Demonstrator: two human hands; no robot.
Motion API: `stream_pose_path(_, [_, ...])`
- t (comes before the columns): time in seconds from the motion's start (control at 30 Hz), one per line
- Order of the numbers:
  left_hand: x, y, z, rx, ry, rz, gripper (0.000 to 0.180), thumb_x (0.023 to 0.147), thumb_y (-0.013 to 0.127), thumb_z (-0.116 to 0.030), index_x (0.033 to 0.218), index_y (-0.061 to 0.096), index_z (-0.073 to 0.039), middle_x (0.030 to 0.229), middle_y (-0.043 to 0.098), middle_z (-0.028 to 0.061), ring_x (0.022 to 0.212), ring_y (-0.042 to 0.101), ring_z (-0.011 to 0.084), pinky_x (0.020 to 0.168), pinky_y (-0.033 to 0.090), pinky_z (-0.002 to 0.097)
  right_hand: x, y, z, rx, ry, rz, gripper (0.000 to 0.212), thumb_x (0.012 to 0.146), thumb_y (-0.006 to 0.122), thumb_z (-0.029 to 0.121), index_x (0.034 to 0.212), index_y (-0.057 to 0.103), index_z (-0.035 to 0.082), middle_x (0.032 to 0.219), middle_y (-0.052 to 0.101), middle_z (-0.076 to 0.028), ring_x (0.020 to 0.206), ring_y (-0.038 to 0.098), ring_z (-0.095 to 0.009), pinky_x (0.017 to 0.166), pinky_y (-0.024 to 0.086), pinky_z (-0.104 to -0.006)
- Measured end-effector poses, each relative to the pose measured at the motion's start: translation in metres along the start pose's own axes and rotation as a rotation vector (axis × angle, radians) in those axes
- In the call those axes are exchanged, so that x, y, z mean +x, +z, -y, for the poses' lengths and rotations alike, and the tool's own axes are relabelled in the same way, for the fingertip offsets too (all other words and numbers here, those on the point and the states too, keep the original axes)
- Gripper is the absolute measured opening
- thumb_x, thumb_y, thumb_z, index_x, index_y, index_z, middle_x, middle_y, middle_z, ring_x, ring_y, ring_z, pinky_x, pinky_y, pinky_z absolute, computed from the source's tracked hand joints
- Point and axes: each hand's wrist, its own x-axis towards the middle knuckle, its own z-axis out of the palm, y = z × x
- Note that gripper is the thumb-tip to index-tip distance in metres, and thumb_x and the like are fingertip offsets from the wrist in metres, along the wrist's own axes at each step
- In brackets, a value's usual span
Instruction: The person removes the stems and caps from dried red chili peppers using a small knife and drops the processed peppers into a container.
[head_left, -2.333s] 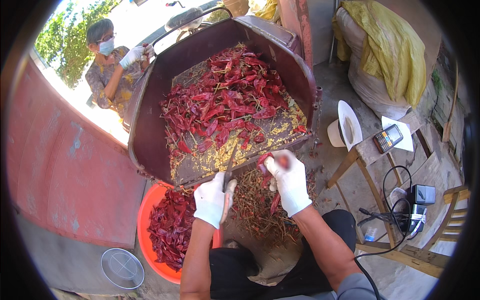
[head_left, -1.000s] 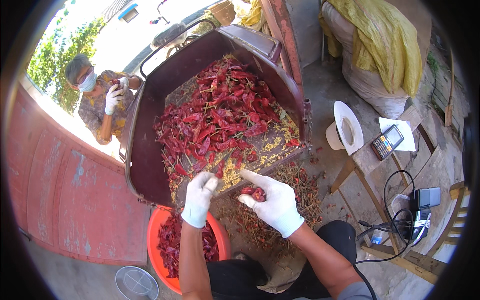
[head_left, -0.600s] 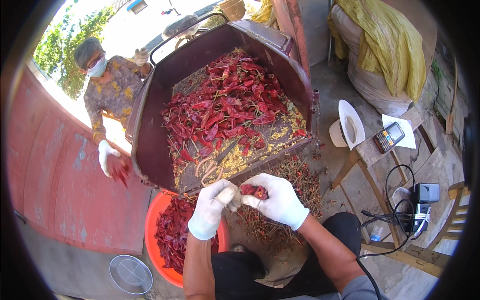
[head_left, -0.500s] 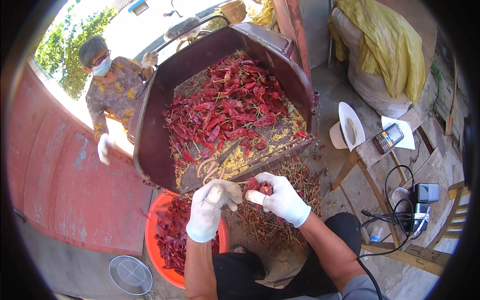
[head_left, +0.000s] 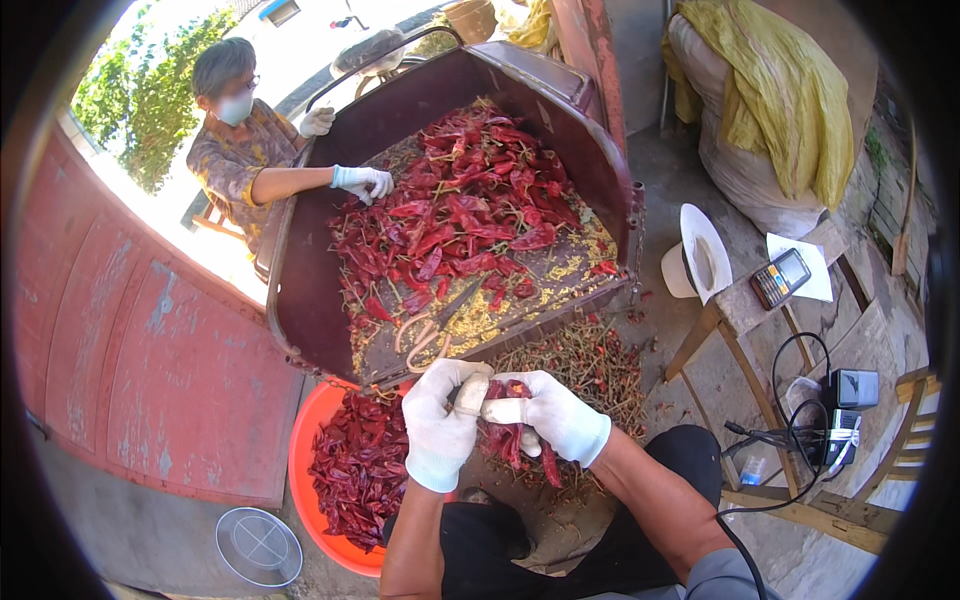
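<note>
1. Held chilies (head_left: 505, 437): a small bunch, dark red, wrinkled, gripped in the gloved right hand (head_left: 560, 418), tips hanging downward; the gloved left hand (head_left: 443, 425) meets it at the upper end.
2. Chili pile (head_left: 460, 205): glossy red, shrivelled pods with pale stems, heaped loosely at all angles in the maroon cart bed (head_left: 300, 285).
3. Scissors (head_left: 443, 315): dark blades, tan looped handles, lying flat near the cart's front edge, handles toward the left hand.
</note>
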Motion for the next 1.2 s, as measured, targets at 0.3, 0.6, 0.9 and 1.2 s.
stream_pose_path(0.3, [-0.005, 0.02, 0.003, -0.932, -0.548, -0.098, 0.018, 0.094, 0.06, -0.015, 0.099, 0.064, 0.002, 0.085, 0.063, 0.003, 0.076, 0.059, 0.0107, 0.07, 0.047, 0.0255, -0.003, -0.006, 0.012, -0.176, 0.025, 0.044, 0.015, 0.089, 0.069, 0.019, 0.094, 0.065, 0.005, 0.065, 0.055, 0.004, 0.042, 0.042, -0.004, 0.038, 0.032, -0.0218])
stream_pose_path(0.6, [-0.002, 0.011, 0.0, -0.57, -0.37, 0.0, 0.026, 0.093, 0.067, -0.025, 0.092, 0.063, 0.001, 0.087, 0.062, 0.0032, 0.077, 0.055, 0.0107, 0.071, 0.044, 0.0271, -0.002, -0.012, 0.007, -0.206, 0.054, 0.087, 0.017, 0.087, 0.068, 0.019, 0.092, 0.069, 0.003, 0.067, 0.062, -0.002, 0.041, 0.051, -0.008, 0.036, 0.037, -0.0237])
stream_pose_path(0.9, [0.034, 0.009, 0.042, -0.44, -0.564, -0.032, 0.025, 0.097, 0.063, -0.024, 0.087, 0.066, -0.001, 0.071, 0.062, 0.0038, 0.061, 0.055, 0.0107, 0.058, 0.045, 0.0261, -0.007, 0.001, 0.018, -0.798, 0.001, 0.338, 0.051, 0.086, 0.068, 0.031, 0.125, 0.064, -0.001, 0.076, 0.07, -0.017, 0.066, 0.07, -0.025, 0.071, 0.054, -0.0368])
stream_pose_path(1.2, [0.084, 0.064, 0.102, 0.619, -0.132, 0.064, 0.02, 0.086, 0.071, -0.026, 0.098, 0.075, -0.01, 0.094, 0.07, 0.0126, 0.088, 0.068, 0.0285, 0.08, 0.053, 0.0392, -0.012, -0.004, 0.021, -0.634, -0.1, 0.251, 0.05, 0.086, 0.069, 0.035, 0.118, 0.065, -0.004, 0.074, 0.067, -0.017, 0.057, 0.065, -0.023, 0.061, 0.052, -0.0358])
